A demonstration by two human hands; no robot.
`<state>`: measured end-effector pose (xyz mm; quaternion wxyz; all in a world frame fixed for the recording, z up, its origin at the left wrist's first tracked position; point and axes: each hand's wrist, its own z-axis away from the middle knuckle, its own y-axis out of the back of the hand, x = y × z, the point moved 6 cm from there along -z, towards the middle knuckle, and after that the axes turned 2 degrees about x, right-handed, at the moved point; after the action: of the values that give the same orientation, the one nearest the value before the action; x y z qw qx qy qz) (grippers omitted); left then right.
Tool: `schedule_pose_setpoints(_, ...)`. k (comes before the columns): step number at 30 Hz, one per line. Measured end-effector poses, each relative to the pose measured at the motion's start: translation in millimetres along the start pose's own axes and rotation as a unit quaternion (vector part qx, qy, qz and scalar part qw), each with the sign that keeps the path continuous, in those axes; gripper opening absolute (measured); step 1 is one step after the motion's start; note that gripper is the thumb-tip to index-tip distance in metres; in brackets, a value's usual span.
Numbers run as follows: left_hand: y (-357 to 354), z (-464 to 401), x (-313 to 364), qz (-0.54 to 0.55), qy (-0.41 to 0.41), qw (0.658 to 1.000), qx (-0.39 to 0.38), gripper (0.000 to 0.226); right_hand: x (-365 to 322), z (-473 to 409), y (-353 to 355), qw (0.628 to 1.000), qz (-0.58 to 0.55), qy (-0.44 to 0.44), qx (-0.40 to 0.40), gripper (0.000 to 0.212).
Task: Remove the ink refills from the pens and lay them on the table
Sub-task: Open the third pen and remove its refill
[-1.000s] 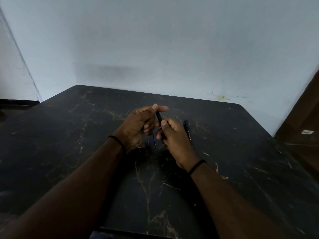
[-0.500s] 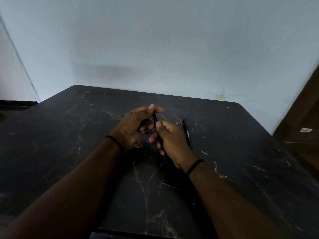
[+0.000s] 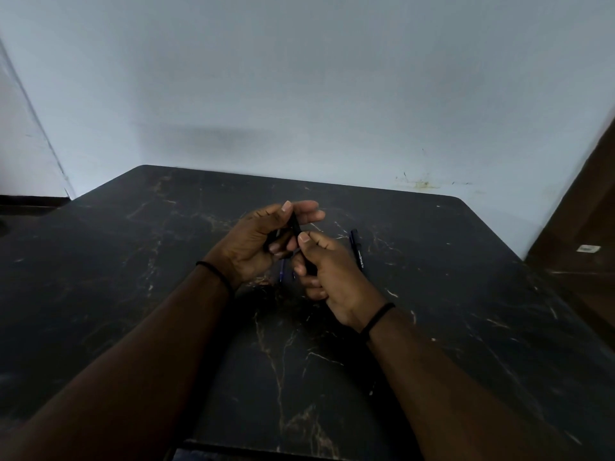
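While I am watching through the head camera, the only view I have, a dark marble-patterned surface point(image 3: 432, 327) with pale and golden veins is filling the lower half of the picture, its far corners rounded. It is standing against a pale blue-grey wall point(image 3: 299, 78) that is carrying a small yellowish stain point(image 3: 422, 184) just above the far right edge of the surface. A brown wooden panel point(image 3: 585, 227) is rising along the right side of the room, and a paler wall section point(image 3: 20, 144) is closing off the left.

Both forearms are reaching in from the bottom, each wrist wearing a thin black band. The left hand point(image 3: 256, 242) is curling its thumb and fingers around the upper part of a black pen point(image 3: 295, 224), which is tilting slightly. The right hand point(image 3: 329, 277) is pinching the lower part of that same pen, thumb on top, fingers folded beneath. The two hands are meeting just above the middle of the surface.

Between and below the hands, thin blue ink refills point(image 3: 282, 270) are lying on the surface, partly hidden. Just right of the right hand, a second dark pen point(image 3: 356, 247) with white lettering is lying flat, apart from it.
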<state>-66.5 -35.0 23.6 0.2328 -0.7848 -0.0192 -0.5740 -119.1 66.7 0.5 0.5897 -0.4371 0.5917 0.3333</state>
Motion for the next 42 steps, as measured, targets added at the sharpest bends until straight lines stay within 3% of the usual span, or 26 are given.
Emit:
schedule_pose_setpoints(5, -3.6, 1.5, 4.5, -0.011, -0.025, 0.999, 0.021, 0.028, -0.7, -0.6, 0.7, 1.000, 0.005, 0.017, 0.008, 0.025)
schedule_pose_setpoints(13, -5.3, -3.0, 6.5, -0.028, -0.074, 0.993, 0.089, 0.021, -8.7, -2.8, 9.3, 0.985, 0.053, 0.117, 0.118, 0.023)
schedule_pose_setpoints(15, -3.8, -3.2, 6.5, -0.030, -0.076, 0.992, 0.098, 0.022, -11.3, -1.5, 11.6, 0.979, 0.099, 0.116, 0.134, 0.018)
schedule_pose_setpoints(18, 0.6, -1.3, 7.9, -0.040, -0.078, 0.989, 0.116, 0.021, -15.2, -0.4, 14.1, 0.971, 0.148, 0.111, 0.152, 0.030)
schedule_pose_setpoints(22, 0.8, 1.0, 8.3, -0.069, -0.073, 0.987, 0.124, 0.021, -19.2, 0.6, 19.7, 0.966, 0.149, 0.125, 0.170, 0.005)
schedule_pose_setpoints(26, -0.3, 1.0, 7.0, -0.068, -0.070, 0.988, 0.122, 0.029, -16.6, -0.1, 22.8, 0.970, 0.124, 0.113, 0.178, 0.020)
schedule_pose_setpoints(28, 0.1, 1.2, 7.2, -0.069, -0.073, 0.987, 0.126, 0.026, -14.2, -1.2, 21.3, 0.969, 0.146, 0.096, 0.173, 0.013)
schedule_pose_setpoints(31, 0.6, 2.3, 8.0, -0.064, -0.076, 0.985, 0.138, 0.023, -12.8, -2.0, 19.2, 0.959, 0.207, 0.101, 0.167, 0.029)
schedule_pose_setpoints(35, -2.0, 3.9, 8.9, -0.077, -0.071, 0.984, 0.144, 0.028, -14.8, -3.2, 24.1, 0.952, 0.196, 0.142, 0.188, 0.013)
schedule_pose_setpoints(42, -6.1, 3.2, 7.1, -0.084, -0.070, 0.984, 0.140, 0.026, -13.4, -3.9, 24.7, 0.954, 0.184, 0.125, 0.201, 0.018)
